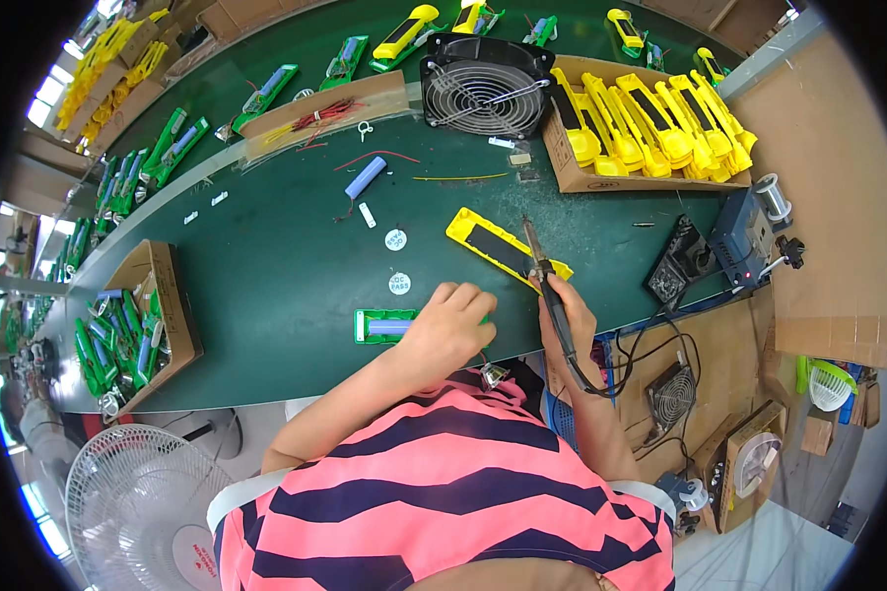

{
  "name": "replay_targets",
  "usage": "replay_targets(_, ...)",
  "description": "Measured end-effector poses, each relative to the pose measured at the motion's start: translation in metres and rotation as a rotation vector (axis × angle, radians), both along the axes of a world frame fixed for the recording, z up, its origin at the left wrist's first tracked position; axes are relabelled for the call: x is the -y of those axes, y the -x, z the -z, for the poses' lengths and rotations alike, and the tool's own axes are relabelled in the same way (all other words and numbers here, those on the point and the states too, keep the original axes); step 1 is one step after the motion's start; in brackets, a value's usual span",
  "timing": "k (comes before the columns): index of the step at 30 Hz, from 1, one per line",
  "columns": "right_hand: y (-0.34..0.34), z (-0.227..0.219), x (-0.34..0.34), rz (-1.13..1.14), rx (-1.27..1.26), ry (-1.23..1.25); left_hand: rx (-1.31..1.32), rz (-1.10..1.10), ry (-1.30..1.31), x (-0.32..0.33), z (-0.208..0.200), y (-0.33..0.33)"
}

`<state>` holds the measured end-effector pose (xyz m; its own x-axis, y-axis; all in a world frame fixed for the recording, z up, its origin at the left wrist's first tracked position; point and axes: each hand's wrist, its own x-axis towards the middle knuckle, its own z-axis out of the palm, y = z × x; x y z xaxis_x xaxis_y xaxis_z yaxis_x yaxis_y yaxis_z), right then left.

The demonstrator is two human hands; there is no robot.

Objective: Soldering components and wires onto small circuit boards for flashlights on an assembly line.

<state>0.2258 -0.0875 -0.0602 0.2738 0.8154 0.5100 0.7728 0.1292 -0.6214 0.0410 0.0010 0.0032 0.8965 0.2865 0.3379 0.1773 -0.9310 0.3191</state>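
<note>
My left hand (448, 330) is closed over the right part of a green lamp casing (362, 327), which lies on the bench with a blue cylindrical battery (389, 326) in it. The fingertips and what lies under them are hidden. A small shiny lamp reflector (493, 375) pokes out below this hand. My right hand (574, 320) is wrapped around a soldering iron (554, 295), its tip pointing up and away from me. Behind the iron a yellow casing half (483, 240) with a black strip lies slantwise on the bench.
A carton (601, 184) of yellow casing parts and a black fan (488, 89) stand at the back. The soldering station (742, 241) and solder spool (774, 200) are right. Another carton (179, 315) holds green casings at left. A loose battery (366, 177) and round stickers (396, 239) lie mid-bench.
</note>
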Motion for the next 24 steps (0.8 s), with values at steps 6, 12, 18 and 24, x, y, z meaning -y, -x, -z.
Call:
replay_targets(6, 0.005, -0.008, -0.002, -0.088, -0.096, 0.010, 0.570, -0.316, 0.891, 0.015, 0.007, 0.012)
replay_targets(12, 0.008, -0.024, 0.002, -0.427, -0.250, 0.185, 0.441, -0.627, 0.462, -0.007, -0.006, 0.035)
replay_targets(18, 0.017, -0.051, -0.003, -0.444, -0.098, 0.094, -0.055, -0.454, -0.006, -0.033, -0.002, 0.056)
replay_targets(24, 0.050, -0.030, -0.005, -0.249, -1.076, 0.107, -0.217, -0.392, 0.190, -0.039, -0.004, 0.051)
